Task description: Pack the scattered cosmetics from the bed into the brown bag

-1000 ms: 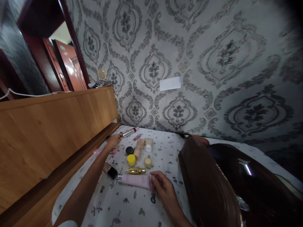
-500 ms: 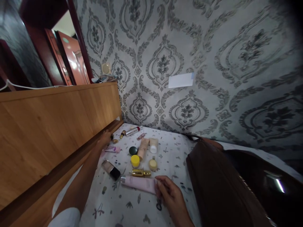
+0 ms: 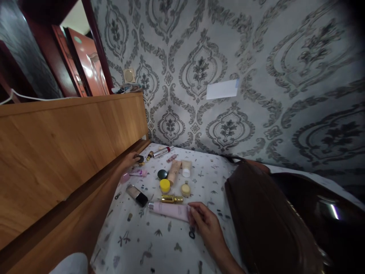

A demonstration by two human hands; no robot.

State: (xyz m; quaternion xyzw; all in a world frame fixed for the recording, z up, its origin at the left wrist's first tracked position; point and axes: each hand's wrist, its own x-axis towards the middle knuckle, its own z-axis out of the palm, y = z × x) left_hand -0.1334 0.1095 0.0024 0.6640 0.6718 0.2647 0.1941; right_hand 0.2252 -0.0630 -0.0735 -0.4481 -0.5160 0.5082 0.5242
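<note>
My left hand [image 3: 131,161] reaches to the far left edge of the patterned sheet, its fingers closed on a small dark round item [image 3: 140,158]. My right hand [image 3: 204,220] pinches the end of a long pale pink tube [image 3: 170,210] lying on the sheet. Just beyond the tube lies a gold lipstick-like case [image 3: 171,199]. Behind that are a yellow-lidded jar [image 3: 164,186] and a cream round jar [image 3: 185,190]. A glass bottle with a black cap [image 3: 137,195] lies left of them. Farther back are a dark green disc [image 3: 162,174] and two beige tubes [image 3: 174,172].
A wooden board [image 3: 71,148] runs along the left side. To the right sits a dark brown bag [image 3: 265,217]. Patterned wallpaper [image 3: 199,72] bearing a white paper strip [image 3: 222,90] rises behind. A small pink tube [image 3: 138,173] lies near my left forearm.
The view has shifted slightly. My left hand now holds the small dark item, which shows more clearly at its fingertips. My right hand stays on the pink tube.
</note>
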